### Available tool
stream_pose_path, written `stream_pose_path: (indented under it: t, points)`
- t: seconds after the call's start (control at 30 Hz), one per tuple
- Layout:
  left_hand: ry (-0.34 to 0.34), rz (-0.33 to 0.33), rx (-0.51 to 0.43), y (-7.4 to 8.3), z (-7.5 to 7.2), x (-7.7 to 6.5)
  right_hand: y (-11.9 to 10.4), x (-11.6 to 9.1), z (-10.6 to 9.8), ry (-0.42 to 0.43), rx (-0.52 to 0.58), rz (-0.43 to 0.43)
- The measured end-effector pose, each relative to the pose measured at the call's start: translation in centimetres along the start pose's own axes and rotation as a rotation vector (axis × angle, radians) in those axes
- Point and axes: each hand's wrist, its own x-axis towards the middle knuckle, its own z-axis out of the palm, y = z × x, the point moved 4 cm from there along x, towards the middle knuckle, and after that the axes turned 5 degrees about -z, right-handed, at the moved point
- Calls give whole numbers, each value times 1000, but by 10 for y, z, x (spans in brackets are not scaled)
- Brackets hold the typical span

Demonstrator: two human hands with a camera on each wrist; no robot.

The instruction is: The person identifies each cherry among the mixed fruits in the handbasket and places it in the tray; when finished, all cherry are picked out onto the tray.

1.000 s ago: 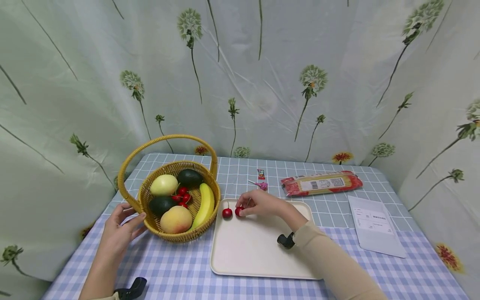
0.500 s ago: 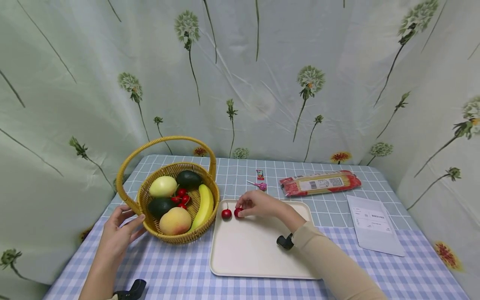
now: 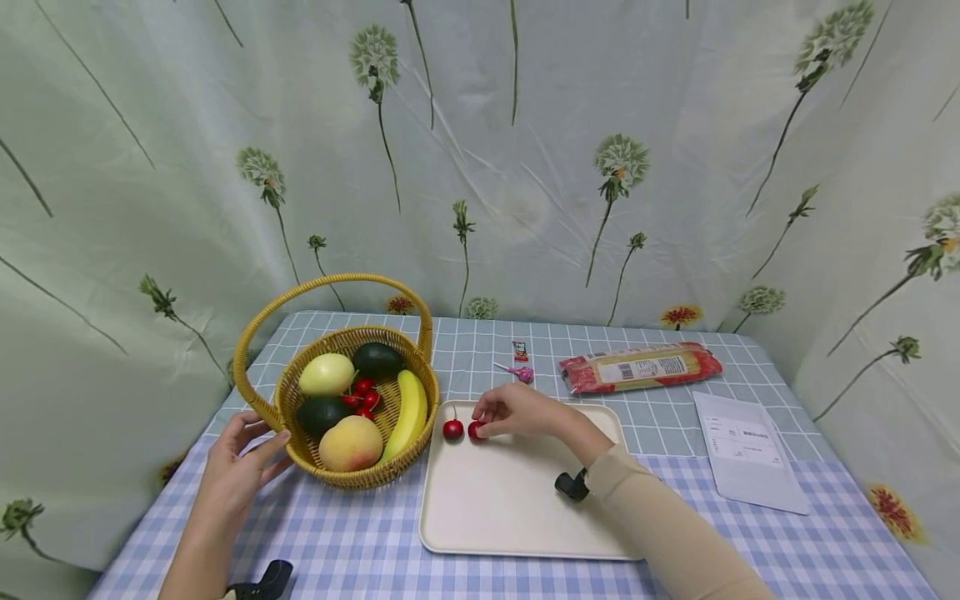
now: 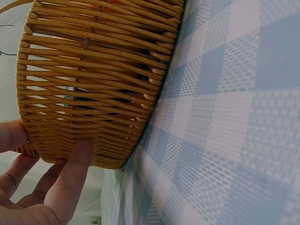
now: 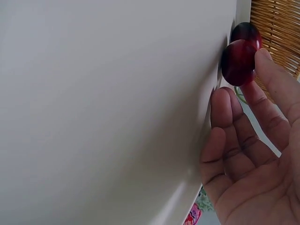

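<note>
My left hand (image 3: 236, 458) holds the yellow wicker basket (image 3: 315, 471) at its near left side, by the foot of the handle. In the left wrist view the fingertips (image 4: 83, 150) touch the woven wall. Inside lie several fruits: a banana (image 3: 408, 412), a peach (image 3: 351, 442), a pale yellow-green fruit (image 3: 327, 374), two dark green avocados (image 3: 378, 359) and red cherries (image 3: 365, 387). Over the cream tray (image 3: 487, 508), my right hand (image 3: 517, 411) pinches a cherry (image 5: 239, 62) between thumb and index finger, low at the tray's surface. Another cherry (image 3: 453, 430) with an upright stem stands just left of it.
Behind the tray lie a lollipop (image 3: 522, 374) and a small red wrapped candy (image 3: 521, 351). To the right are a red-and-clear pack of noodles (image 3: 641, 367) and a white labelled packet (image 3: 750, 451). A flowered curtain (image 3: 525, 167) hangs along the back.
Both hands, the basket and the cherries keep their places. The head view shifts only slightly.
</note>
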Motion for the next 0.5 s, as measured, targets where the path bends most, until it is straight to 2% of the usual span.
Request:
stream_pose_path:
  t: [0.5]
  points:
    - [2,5,-2,1,1,-1,1,-1,0,-3,-5,-11]
